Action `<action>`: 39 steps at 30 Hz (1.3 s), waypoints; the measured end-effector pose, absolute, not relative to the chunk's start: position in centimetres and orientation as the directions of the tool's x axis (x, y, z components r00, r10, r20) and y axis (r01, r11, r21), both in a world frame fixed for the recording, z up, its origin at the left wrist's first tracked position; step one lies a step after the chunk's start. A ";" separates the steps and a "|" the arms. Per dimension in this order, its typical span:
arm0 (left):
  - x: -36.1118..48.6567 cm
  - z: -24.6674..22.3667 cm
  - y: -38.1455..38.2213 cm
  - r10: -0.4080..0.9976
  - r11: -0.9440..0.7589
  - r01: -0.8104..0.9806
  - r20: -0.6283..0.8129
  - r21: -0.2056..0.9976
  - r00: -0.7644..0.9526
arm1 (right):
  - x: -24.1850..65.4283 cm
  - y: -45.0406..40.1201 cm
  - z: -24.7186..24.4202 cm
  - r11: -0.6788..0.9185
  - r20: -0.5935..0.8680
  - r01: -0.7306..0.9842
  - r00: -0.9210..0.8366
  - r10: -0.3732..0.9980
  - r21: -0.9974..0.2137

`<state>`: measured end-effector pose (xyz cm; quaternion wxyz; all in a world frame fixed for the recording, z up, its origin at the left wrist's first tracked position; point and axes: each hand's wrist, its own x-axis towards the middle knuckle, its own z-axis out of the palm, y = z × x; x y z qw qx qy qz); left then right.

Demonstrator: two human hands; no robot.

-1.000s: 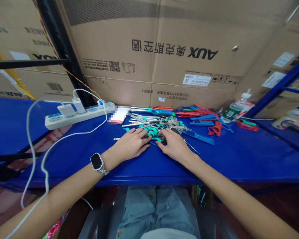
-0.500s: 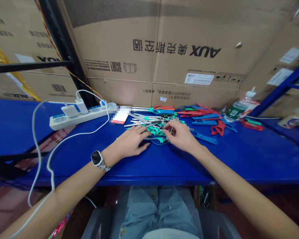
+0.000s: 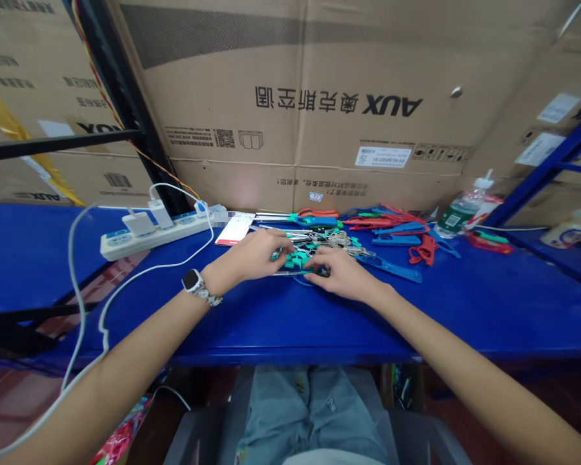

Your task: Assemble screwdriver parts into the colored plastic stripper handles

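Note:
My left hand (image 3: pixel 259 253) is over the left side of a pile of small green plastic parts (image 3: pixel 296 259), its fingers bent down and drawn together. What sits between its fingertips, if anything, is hidden. At the pile's front right, my right hand (image 3: pixel 341 274) pinches the green end of a thin metal rod (image 3: pixel 285 274), which points left. Behind both hands lie several silver metal tubes and wire pieces (image 3: pixel 319 237). A blue plastic handle piece (image 3: pixel 392 268) rests just right of my right hand.
Blue and orange long-necked lighters (image 3: pixel 314 218) lie at the back. Red and blue plastic shells (image 3: pixel 401 229) are heaped to the right, near a bottle (image 3: pixel 458 213). A power strip (image 3: pixel 174 231) with a white cable (image 3: pixel 145 265) occupies the left. A large cardboard box (image 3: pixel 319 51) stands behind.
My left hand has lifted a little and its fingers have curled in. My right hand has moved left and nearer, to the front of the pile. The view has shifted slightly.

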<state>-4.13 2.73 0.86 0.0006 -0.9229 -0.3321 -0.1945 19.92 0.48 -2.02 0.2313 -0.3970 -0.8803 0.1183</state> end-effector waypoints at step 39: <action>9.9 0.5 5.8 0.439 -0.896 0.427 0.367 0.118 0.820 | 31.5 -1.7 -3.1 0.223 0.352 0.930 -0.112 0.929 -0.293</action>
